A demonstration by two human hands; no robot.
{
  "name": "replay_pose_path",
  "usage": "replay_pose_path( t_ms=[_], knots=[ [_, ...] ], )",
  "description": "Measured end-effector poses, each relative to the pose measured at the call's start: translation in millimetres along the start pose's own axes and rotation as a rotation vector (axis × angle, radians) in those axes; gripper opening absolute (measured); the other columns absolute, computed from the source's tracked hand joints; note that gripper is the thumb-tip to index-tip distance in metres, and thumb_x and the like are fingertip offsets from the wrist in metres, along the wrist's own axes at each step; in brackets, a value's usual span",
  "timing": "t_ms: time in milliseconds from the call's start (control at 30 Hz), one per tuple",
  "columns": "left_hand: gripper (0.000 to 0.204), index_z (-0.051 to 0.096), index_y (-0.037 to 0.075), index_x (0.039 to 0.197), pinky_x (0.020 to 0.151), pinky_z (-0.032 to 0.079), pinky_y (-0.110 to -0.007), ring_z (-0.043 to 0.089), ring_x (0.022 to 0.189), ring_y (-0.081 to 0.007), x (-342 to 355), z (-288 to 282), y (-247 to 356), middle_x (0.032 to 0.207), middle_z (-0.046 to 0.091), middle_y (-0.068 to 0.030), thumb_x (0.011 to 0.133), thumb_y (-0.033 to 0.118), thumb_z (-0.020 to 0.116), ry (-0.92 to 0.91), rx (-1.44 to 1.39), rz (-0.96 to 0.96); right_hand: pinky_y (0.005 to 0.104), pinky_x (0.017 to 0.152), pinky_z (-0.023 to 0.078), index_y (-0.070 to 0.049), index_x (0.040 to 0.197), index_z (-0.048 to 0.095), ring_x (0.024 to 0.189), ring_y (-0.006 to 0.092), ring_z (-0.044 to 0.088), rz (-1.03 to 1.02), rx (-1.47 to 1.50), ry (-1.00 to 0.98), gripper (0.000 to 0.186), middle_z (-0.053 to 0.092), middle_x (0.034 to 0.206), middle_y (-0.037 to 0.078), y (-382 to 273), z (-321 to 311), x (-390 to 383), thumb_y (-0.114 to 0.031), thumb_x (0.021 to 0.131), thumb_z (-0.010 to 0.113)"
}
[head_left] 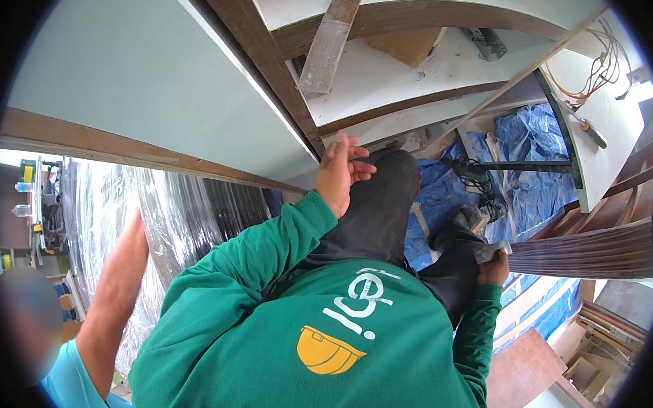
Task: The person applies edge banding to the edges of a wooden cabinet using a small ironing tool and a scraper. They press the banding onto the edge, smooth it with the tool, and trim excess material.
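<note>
The left hand [342, 174], loosely spread and holding nothing, is near a dark-trousered knee [395, 181]. The right hand [492, 269] closes around 1 grey pad [489, 251], perhaps sandpaper, beside a wooden panel [591, 251]. Beyond lies blue sheeting [526, 139].

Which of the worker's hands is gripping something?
The right hand, low beside the dark trouser leg: it grips a small grey piece. The left hand, open, holds nothing.
</note>
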State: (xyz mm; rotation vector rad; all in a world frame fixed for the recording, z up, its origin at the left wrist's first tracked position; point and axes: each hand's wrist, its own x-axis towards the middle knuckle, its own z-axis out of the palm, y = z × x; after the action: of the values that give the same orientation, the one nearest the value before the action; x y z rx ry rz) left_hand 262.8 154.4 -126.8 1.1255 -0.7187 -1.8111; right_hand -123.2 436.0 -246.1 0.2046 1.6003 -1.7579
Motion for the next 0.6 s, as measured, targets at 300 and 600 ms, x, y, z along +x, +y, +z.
replay_pose_path(
  t_ms=[300,600],
  knots=[
    [0.061,0.049,0.001,0.131,0.078,0.052,-0.032,0.066,0.088,-0.0201,4,3,5,0.122,0.063,-0.0143,0.105,0.054,0.037,0.124,-0.041,0.175,0.0454,0.081,0.059,-0.003,0.125,0.056,0.104,0.0284,0.066,0.018,-0.059,0.004,0.037,0.063,0.117,0.011,1,-5,6,-0.031,0.101,0.053],
    [0.06,0.055,0.001,0.123,0.078,0.051,-0.031,0.066,0.088,-0.0188,12,7,-1,0.119,0.067,-0.0139,0.104,0.056,0.039,0.143,-0.098,0.22,0.0421,0.091,0.054,0.0,0.127,0.057,0.106,0.0293,0.066,-0.422,-0.785,-0.085,0.045,0.066,0.117,0.011,10,-19,12,-0.015,0.087,0.069]
  ],
)
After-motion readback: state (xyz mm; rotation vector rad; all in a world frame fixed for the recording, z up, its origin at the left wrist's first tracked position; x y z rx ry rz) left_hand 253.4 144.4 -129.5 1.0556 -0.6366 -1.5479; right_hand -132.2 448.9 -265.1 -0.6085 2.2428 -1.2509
